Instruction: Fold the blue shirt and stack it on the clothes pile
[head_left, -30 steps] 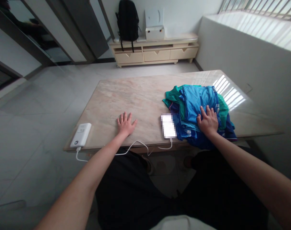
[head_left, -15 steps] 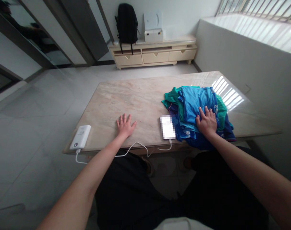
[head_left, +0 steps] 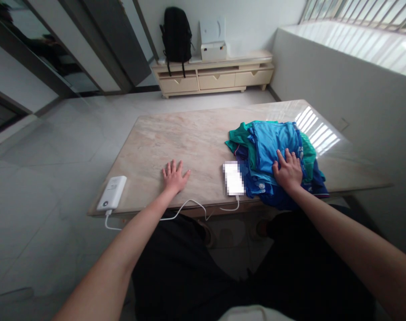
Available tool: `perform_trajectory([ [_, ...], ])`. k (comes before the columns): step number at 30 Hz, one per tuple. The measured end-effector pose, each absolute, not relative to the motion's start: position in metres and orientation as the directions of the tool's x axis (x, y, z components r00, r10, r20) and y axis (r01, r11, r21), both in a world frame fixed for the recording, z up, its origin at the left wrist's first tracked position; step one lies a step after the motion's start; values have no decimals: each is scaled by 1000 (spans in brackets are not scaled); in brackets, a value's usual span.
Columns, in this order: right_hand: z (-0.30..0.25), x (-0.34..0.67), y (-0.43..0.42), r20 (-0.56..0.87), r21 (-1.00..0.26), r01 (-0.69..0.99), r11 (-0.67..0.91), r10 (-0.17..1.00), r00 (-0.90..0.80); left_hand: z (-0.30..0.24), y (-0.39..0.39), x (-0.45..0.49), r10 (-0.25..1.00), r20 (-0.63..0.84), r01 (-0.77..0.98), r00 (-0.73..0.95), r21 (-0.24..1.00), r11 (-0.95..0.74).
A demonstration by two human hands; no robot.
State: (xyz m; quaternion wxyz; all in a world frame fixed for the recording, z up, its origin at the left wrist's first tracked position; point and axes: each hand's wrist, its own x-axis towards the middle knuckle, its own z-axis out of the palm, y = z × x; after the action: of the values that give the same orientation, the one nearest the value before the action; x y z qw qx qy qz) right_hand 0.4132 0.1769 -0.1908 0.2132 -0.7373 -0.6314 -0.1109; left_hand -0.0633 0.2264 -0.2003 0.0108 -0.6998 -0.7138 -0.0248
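Left hand [head_left: 174,175] lies palm-down on the glossy beige marble-look table top [head_left: 189,133], fingers spread apart, gripping nothing; right hand [head_left: 287,171] is also open, fingers apart, pressed flat on the rumpled pile of blue and green clothes [head_left: 271,142]; not clenched round any fabric as far as can be seen. Pile sits on the table's near right part, its near side hanging a bit over the front edge; no. of garments can't be told, since layers overlap & lower ones are mostly hidden. Just left of the pile, touching or nearly so (can't tell which), is a small white flat device [head_left: 234,178]; its surface is blurred out, no detail readable. A thin white cable [head_left: 189,205] runs from its near end, dips below the table edge, passes partly behind the left forearm and reaches the white rectangular power bank [head_left: 111,192] at the near left corner. At the far wall: pale wooden low cabinet w/ drawers [head_left: 216,78]; black backpack [head_left: 176,31] & white box [head_left: 213,50] on top. Both arms are cut off by the frame's bottom edge.
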Motion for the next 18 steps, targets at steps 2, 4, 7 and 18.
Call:
perform_trajectory([
  [2, -191, 413, 177, 431, -189, 976, -108, 884, 182, -199, 226, -63, 999, 47, 1000, -19, 21, 18],
  [4, -192, 413, 177, 428, -203, 973, -109, 884, 189, -199, 226, -63, 999, 45, 1000, -19, 22, 18],
  [7, -192, 413, 177, 430, -198, 974, -112, 883, 189, -199, 226, -63, 999, 43, 1000, -22, 23, 21],
  [18, -189, 420, 186, 429, -138, 986, -98, 891, 148, -199, 227, -63, 999, 33, 1000, -23, 19, 22],
])
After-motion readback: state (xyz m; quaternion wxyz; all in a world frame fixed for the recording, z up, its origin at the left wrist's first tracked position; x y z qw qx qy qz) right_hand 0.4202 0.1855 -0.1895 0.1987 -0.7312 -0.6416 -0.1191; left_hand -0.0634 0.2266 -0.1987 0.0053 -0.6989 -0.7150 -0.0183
